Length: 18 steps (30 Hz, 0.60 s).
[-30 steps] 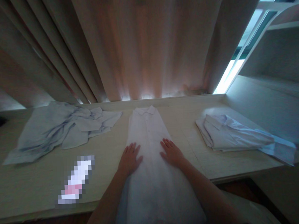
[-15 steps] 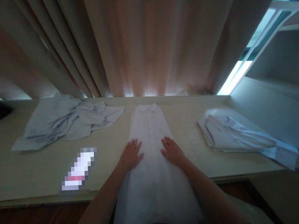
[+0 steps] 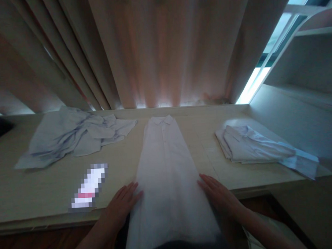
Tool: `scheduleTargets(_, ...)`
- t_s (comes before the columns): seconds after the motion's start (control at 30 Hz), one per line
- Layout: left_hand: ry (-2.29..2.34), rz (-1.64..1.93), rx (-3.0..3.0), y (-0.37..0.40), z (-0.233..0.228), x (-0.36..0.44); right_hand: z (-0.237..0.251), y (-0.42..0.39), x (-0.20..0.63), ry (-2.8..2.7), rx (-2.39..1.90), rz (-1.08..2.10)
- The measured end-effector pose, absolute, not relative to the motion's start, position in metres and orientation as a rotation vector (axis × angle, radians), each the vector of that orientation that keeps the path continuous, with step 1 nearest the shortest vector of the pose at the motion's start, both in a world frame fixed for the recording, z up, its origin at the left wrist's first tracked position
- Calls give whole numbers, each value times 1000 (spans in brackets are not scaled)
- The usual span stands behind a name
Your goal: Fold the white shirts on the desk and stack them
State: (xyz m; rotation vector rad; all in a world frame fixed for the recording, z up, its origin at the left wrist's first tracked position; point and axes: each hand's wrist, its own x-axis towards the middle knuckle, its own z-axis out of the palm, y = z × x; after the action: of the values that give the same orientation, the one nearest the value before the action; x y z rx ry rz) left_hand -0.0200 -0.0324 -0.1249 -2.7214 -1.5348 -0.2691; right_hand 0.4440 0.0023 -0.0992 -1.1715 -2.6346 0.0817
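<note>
A white button shirt [image 3: 166, 168] lies folded into a long narrow strip down the middle of the pale table [image 3: 42, 188], collar at the far end, lower part hanging over the near edge. My left hand [image 3: 120, 205] rests flat at the strip's left edge, fingers together and extended. On the strip's right edge lies my right hand [image 3: 220, 195], also flat. Neither hand holds anything.
A crumpled light blue shirt [image 3: 70, 134] lies at the back left. A folded pale shirt [image 3: 255, 148] sits at the right near the table edge. A blurred small object [image 3: 88, 186] lies left of my left hand. Curtains [image 3: 162, 47] hang behind; a shelf unit [image 3: 303, 59] stands at right.
Both hands have slid from on top of the shirt's middle back toward me and outward to its left and right edges.
</note>
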Motion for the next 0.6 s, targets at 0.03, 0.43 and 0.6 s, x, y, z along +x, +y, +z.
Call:
scheduleTargets(0.03,-1557,-264,-2734,-40,-129,-21,-100,-5,445,-2642,-1156,83)
scheduleTargets(0.43,-1568,-280,-2631,-56,-144,-12,-127,-10,436,-2659,-1138,-64)
scheduleTargets(0.6,-1491,-254,-2566,-54,-145,-13,-137,-11,438,-2591,-1185,-79)
